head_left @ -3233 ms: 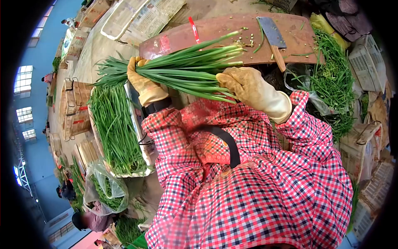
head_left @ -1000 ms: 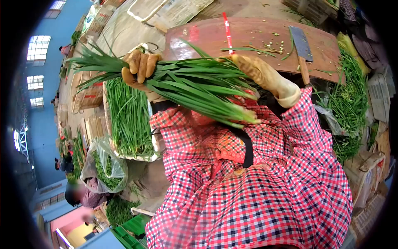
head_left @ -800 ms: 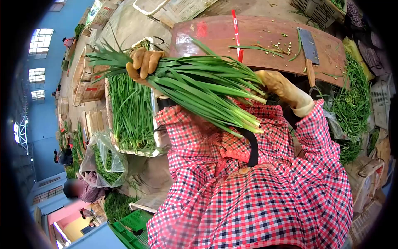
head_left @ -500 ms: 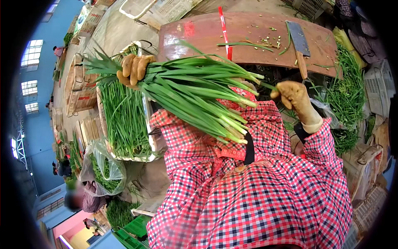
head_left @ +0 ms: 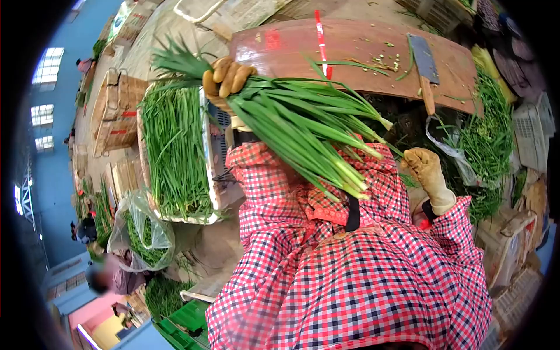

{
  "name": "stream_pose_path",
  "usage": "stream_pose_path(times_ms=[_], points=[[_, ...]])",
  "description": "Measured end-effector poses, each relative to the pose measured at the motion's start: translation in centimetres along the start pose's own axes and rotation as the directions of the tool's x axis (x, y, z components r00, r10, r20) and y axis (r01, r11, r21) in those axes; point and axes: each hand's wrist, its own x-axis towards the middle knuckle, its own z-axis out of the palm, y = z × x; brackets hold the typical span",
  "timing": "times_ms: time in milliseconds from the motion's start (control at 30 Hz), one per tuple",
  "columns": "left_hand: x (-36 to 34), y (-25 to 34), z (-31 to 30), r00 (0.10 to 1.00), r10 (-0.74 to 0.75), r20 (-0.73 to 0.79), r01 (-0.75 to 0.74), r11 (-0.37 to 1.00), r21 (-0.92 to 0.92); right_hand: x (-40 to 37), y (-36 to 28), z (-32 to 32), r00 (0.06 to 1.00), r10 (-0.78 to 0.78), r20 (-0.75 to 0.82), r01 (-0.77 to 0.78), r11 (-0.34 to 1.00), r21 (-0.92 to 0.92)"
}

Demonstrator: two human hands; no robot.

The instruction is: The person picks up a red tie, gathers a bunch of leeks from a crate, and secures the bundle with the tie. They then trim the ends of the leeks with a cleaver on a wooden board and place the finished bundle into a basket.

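Observation:
A bunch of long green leafy stalks (head_left: pixel 303 116) hangs across my lap, pale stem ends toward the lower right. My left hand (head_left: pixel 227 81), in a tan glove, is wrapped round its leafy part. To the right, my right hand (head_left: pixel 424 166), gloved the same way, has its fingers closed at the end of a thin green strand (head_left: pixel 394 149). Beyond the bunch is a reddish-brown board (head_left: pixel 361 44) with a strip of red tape. A cleaver (head_left: pixel 424 61) with a wooden handle lies on the board among green and pale scraps.
A white crate (head_left: pixel 217 204) full of green stalks stands at the left, beside a plastic bag of greens (head_left: pixel 146 233). More greens (head_left: pixel 481 140) are heaped at the right. Cardboard boxes (head_left: pixel 116 111) stand farther left. A person (head_left: pixel 123 274) is at the lower left.
My left hand and the bunch have moved to the right. My right hand has moved slightly right and down, toward my body.

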Motion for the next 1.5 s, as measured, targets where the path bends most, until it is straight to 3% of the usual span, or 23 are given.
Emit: stream_pose_path(times_ms=[167,233,333,367,400,467,533,567,633,667,733,767,833,867,933,1033,1100,1167,1200,1233,1333,1433,1500], points=[[0.0,-0.6,0.2,0.995,-0.073,-0.065,0.067,0.994,-0.085,-0.6,-0.4,-0.7,0.999,-0.008,-0.031,0.008,1.0,0.013],[0.1,-0.5,0.5,0.984,-0.089,-0.151,0.065,0.985,-0.159,-0.9,-1.2,-0.6,0.997,-0.053,-0.053,0.055,0.998,0.043],[-0.6,2.1,-1.9,0.941,-0.1,-0.323,0.037,0.98,-0.196,-1.6,-4.2,-1.4,0.999,0.047,0.001,-0.047,0.997,-0.064],[-0.9,2.5,-2.2,0.93,-0.098,-0.355,0.044,0.987,-0.156,-1.7,-4.9,-1.5,0.997,0.077,0.027,-0.074,0.993,-0.096],[-1.2,2.9,-2.7,0.919,-0.087,-0.385,0.052,0.994,-0.099,-2.0,-5.3,-1.0,0.997,0.079,-0.007,-0.079,0.996,0.029],[-1.6,3.6,-3.1,0.905,-0.04,-0.423,0.102,0.987,0.126,-2.3,-6.7,-0.9,0.999,-0.037,-0.029,0.035,0.998,-0.056],[-2.4,4.4,-3.2,0.915,0.081,-0.396,0.196,0.768,0.61,-2.6,-8.4,-1.2,0.997,-0.068,-0.021,0.066,0.993,-0.093],[-3.1,4.7,-3.0,0.945,0.107,-0.309,0.222,0.482,0.847,-2.6,-8.6,-1.4,0.999,-0.048,-0.011,0.047,0.997,-0.057],[-4.1,5.1,-3.3,0.983,0.124,-0.137,0.146,-0.063,0.987,-2.5,-8.5,-1.9,1.0,-0.007,0.013,0.007,1.0,0.012],[-4.4,5.5,-3.4,0.988,0.079,-0.135,0.138,-0.043,0.989,-2.5,-8.6,-2.0,0.999,-0.035,0.013,0.035,0.998,-0.043],[-4.1,5.8,-3.0,0.986,-0.097,-0.138,0.155,0.203,0.967,-2.7,-8.8,-1.7,1.0,-0.027,-0.015,0.027,1.0,-0.003],[-3.6,5.3,-2.9,0.982,-0.12,-0.149,0.187,0.443,0.877,-2.8,-8.9,-1.6,0.999,-0.024,-0.029,0.025,1.0,0.016],[-2.4,3.6,-2.1,0.972,-0.173,-0.162,0.233,0.816,0.53,-2.8,-9.2,-1.5,0.995,-0.057,-0.08,0.058,0.998,0.017],[-1.7,2.6,-1.5,0.966,-0.2,-0.161,0.241,0.925,0.295,-2.8,-9.4,-1.6,0.992,-0.07,-0.104,0.072,0.997,0.018],[-0.6,1.5,-0.9,0.96,-0.245,-0.136,0.213,0.953,-0.216,-2.0,-10.7,-2.4,0.998,-0.06,-0.017,0.058,0.996,-0.068],[0.2,1.5,-1.2,0.969,-0.243,0.03,0.245,0.963,-0.111,-0.7,-13.7,-3.0,0.999,-0.015,0.036,0.022,0.983,-0.183],[0.6,1.3,-1.3,0.99,-0.081,0.119,0.092,0.992,-0.085,0.3,-15.0,-2.6,0.999,-0.052,0.01,0.053,0.974,-0.22],[2.4,0.3,0.0,0.939,-0.021,0.342,0.05,0.996,-0.078,2.1,-15.7,-2.5,0.989,-0.121,0.079,0.132,0.98,-0.151],[2.9,-0.3,0.9,0.933,-0.036,0.358,0.058,0.997,-0.05,3.3,-15.9,-2.7,0.982,-0.156,0.111,0.168,0.979,-0.114],[3.2,-1.1,1.8,0.934,-0.094,0.344,0.099,0.995,0.004,5.7,-15.3,-2.9,0.896,-0.392,0.207,0.422,0.898,-0.124],[3.4,-4.4,3.8,0.945,-0.188,0.266,0.165,0.98,0.109,7.5,-19.9,-1.4,0.923,-0.024,0.384,0.12,0.966,-0.228],[3.6,-5.7,3.9,0.938,-0.225,0.264,0.211,0.974,0.082,9.9,-20.9,-0.3,0.868,0.051,0.494,0.127,0.938,-0.321],[2.5,-6.4,5.0,0.991,-0.08,0.111,0.039,0.942,0.334,11.0,-21.1,0.4,0.84,0.053,0.541,0.177,0.914,-0.364]])
